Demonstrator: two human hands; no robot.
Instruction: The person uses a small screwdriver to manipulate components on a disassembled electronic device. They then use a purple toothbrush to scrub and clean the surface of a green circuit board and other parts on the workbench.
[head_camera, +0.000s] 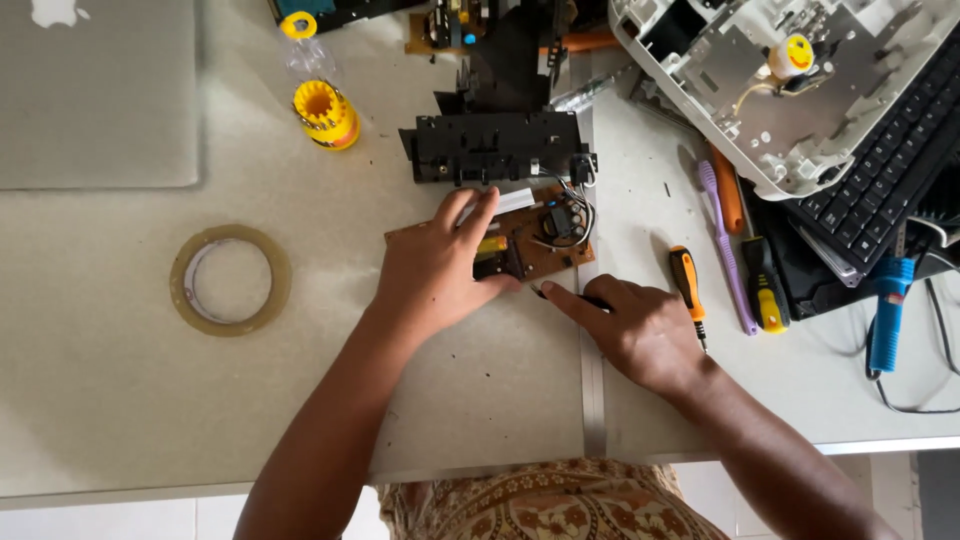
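The left hand (435, 265) lies spread on the brown circuit board (535, 245), fingers half-curled over its left end. Right of the board, the right hand (640, 325) pinches a dark tool (590, 300), forefinger stretched toward the board's lower edge.

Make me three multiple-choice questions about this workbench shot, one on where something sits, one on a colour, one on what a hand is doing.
1. Where does the roll of clear tape lie?
A. left of the circuit board
B. on the keyboard
C. under the right hand

2. What colour is the soldering iron handle at far right?
A. red
B. blue
C. green

3. What is the left hand doing?
A. hanging off the table
B. holding the tape
C. resting on the brown circuit board

Answers: 1 A, the tape lies well left of the board. 2 B, the handle is blue. 3 C, the fingers lie across the board.
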